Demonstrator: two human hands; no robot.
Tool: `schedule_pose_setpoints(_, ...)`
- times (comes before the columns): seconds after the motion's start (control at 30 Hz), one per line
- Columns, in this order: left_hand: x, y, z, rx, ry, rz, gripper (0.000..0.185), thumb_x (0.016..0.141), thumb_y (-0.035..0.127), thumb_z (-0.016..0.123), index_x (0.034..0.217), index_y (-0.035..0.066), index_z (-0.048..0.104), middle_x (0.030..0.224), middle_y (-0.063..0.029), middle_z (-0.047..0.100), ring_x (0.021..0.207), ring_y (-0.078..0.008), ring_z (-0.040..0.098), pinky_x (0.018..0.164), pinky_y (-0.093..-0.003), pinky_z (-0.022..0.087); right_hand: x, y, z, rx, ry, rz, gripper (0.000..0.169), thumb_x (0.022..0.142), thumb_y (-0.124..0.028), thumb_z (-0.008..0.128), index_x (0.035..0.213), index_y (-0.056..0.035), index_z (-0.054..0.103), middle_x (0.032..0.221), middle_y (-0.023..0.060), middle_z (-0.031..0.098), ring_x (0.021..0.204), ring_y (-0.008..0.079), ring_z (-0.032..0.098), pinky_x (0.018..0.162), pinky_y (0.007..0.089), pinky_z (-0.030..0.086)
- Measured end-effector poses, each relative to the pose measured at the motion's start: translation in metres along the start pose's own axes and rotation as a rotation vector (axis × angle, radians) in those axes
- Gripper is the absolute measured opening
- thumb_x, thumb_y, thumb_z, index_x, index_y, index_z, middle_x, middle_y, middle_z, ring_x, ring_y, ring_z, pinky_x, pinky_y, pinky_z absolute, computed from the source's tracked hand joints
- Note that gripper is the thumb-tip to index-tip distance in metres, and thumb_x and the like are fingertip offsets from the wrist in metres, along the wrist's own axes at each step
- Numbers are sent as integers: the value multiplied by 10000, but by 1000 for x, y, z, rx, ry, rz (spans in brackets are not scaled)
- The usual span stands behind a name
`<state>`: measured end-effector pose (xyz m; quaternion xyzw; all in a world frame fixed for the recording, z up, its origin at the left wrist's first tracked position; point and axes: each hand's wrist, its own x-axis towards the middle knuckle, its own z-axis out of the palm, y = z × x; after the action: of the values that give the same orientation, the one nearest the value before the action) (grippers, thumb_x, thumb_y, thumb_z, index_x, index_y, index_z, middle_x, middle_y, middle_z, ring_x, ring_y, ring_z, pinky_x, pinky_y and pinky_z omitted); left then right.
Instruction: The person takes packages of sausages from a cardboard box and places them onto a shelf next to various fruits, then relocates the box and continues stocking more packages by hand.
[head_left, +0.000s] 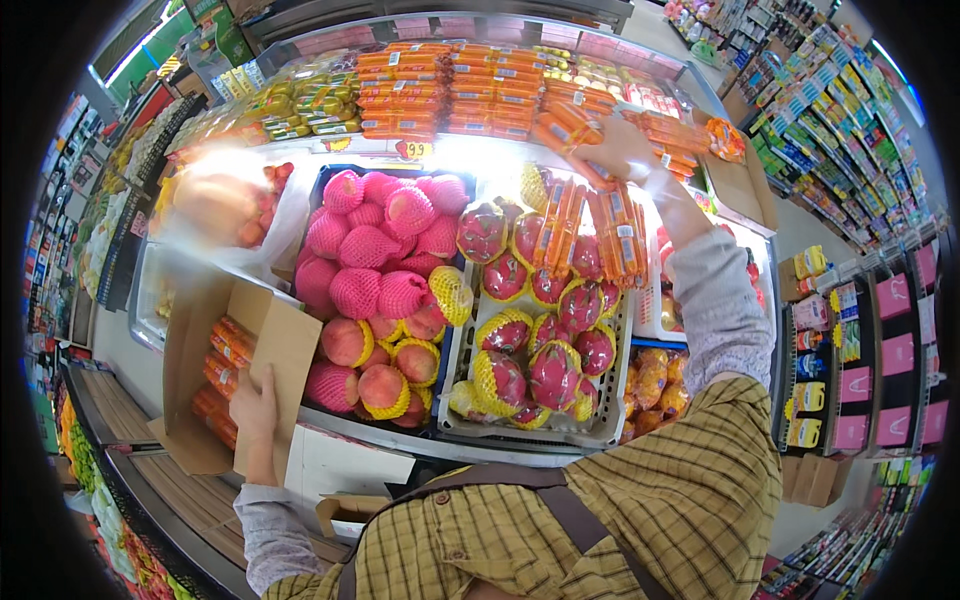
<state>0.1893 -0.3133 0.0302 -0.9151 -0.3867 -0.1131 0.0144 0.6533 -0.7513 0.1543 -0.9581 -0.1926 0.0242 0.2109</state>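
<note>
My left hand (253, 401) reaches into an open cardboard box (283, 352) at the left, its fingers on the orange-wrapped packs (225, 360) inside; whether it grips one is unclear. My right hand (619, 150) is at the raised back shelf, closed around an orange-wrapped pack (566, 131). Stacked orange packs (495, 90) stand beside it to the left, and more lie to its right. Below my right hand, several orange packs (619, 236) rest on top of dragon fruits (506, 382) in yellow foam nets, which fill a white plastic crate (454, 435).
Peaches (382, 386) and pink foam-netted fruits (364, 247) fill a blue-edged crate left of the dragon fruits. Bagged orange fruits (656, 382) lie to the right. A cardboard tray (739, 187) stands at the shelf's right end. Store shelves (892, 337) line the right side.
</note>
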Motion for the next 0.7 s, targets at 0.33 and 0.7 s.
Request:
schedule_pose_setpoints(0.33, 9, -7, 6, 15, -75, -76, 557, 883, 505, 516, 1160, 25, 568, 815, -245, 647, 785, -423, 630, 683, -509, 488, 156, 120, 74, -272, 92, -253, 463, 752, -221, 606, 1161, -16, 534, 1058, 200, 620, 988, 350, 608, 848, 454, 483)
schedule_pose_setpoints(0.7, 0, -20, 8, 1, -16, -16, 528, 914, 481, 478, 1077, -11, 578, 816, -261, 636, 772, -430, 621, 678, -489, 477, 174, 129, 104, -488, 96, -335, 623, 803, -124, 564, 1392, -107, 362, 1282, 155, 503, 1172, 335, 503, 957, 452, 421)
